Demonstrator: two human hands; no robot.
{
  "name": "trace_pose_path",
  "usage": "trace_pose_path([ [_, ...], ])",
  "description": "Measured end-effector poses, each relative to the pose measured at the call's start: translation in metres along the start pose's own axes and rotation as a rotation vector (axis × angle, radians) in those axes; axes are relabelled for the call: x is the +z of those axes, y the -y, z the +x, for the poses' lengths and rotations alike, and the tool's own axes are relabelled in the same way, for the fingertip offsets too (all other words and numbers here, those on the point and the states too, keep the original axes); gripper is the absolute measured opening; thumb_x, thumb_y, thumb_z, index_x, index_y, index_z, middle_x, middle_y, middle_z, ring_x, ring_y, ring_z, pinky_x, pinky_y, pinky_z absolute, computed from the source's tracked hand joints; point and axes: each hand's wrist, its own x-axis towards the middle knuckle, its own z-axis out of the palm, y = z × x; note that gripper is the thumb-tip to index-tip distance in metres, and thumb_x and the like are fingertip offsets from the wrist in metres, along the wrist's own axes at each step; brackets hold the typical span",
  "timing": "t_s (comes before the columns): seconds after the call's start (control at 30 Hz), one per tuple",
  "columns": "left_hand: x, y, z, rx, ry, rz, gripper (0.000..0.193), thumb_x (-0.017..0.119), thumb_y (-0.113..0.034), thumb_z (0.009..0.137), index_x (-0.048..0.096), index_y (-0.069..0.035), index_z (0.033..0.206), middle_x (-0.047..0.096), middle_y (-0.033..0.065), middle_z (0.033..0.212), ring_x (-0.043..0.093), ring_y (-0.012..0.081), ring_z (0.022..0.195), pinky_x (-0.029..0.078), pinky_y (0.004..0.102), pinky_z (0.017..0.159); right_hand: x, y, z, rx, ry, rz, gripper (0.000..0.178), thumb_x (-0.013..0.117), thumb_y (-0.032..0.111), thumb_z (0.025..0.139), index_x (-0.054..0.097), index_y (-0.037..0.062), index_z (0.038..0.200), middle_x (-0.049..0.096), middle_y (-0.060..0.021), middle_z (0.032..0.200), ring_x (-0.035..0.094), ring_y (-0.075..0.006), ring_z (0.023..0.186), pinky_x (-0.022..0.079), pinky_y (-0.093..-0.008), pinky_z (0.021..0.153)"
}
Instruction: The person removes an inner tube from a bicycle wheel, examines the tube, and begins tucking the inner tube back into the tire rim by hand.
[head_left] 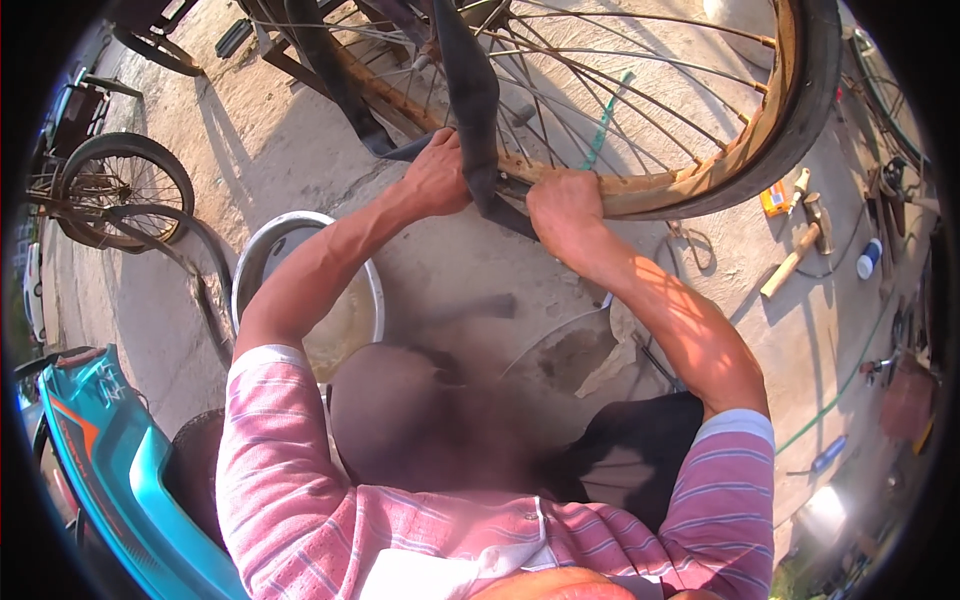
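A spoked bicycle wheel with a rusty rim (690, 182) fills the upper middle. Its black tyre (818, 110) follows the rim on the right side. A flat black inner tube (470, 95) hangs across the wheel and bends near the rim's lower edge. My left hand (437, 175) is closed at this bend, its fingers curled on the tube and partly hidden behind it. Just right of it, my right hand (566, 215) is closed round the tyre at the lower rim; its fingertips are out of sight.
Below my left forearm stands a metal basin (375, 300) with cloudy water. To the right lie a hammer (795, 255), a small orange box (774, 198) and a white-and-blue bottle (870, 258). A turquoise vehicle panel (125, 470) and another wheel (125, 185) are at left.
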Motion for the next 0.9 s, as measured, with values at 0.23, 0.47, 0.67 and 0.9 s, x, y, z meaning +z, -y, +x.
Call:
trace_pose_path([
  [0.23,-0.007,-0.002,-0.004,-0.044,0.122,-0.099,0.032,0.07,-0.022,0.082,0.07,-0.014,0.113,0.068,0.0093,0.115,0.056,0.0312,0.121,0.04,0.045,0.104,0.003,-0.005,0.0,-0.017,-0.048,0.002,0.011,0.073,0.017,0.083,0.082,0.0121,0.088,0.077,-0.0064,0.09,0.076,-0.0251,0.092,0.054,-0.0391,0.072],
  [0.47,-0.005,-0.049,-0.018,-0.139,-0.097,-0.037,0.047,0.071,-0.019,0.088,0.069,-0.015,0.134,0.066,0.0158,0.128,0.058,0.037,0.124,0.045,0.0512,0.101,0.01,-0.003,0.0,0.004,-0.089,-0.074,0.013,0.071,0.018,0.085,0.082,0.0129,0.09,0.076,-0.0059,0.092,0.075,-0.0249,0.093,0.052,-0.0401,0.072],
  [0.67,-0.009,-0.076,-0.001,-0.416,0.139,-0.422,0.049,0.069,-0.025,0.095,0.063,-0.012,0.142,0.066,0.0178,0.138,0.063,0.0404,0.126,0.053,0.0477,0.103,0.001,0.004,0.001,0.032,0.011,-0.042,0.015,0.07,0.019,0.086,0.081,0.0132,0.093,0.075,-0.0066,0.096,0.075,-0.0249,0.092,0.051,-0.0387,0.073],
  [0.9,0.021,-0.047,0.008,-0.311,0.237,-0.43,0.043,0.063,-0.024,0.099,0.062,-0.011,0.14,0.065,0.0153,0.14,0.062,0.0386,0.128,0.051,0.0466,0.108,0.013,0.021,-0.005,0.06,-0.032,-0.076,0.031,0.069,0.024,0.088,0.074,0.0109,0.115,0.071,-0.0121,0.112,0.067,-0.0283,0.107,0.048,-0.0465,0.087],
])
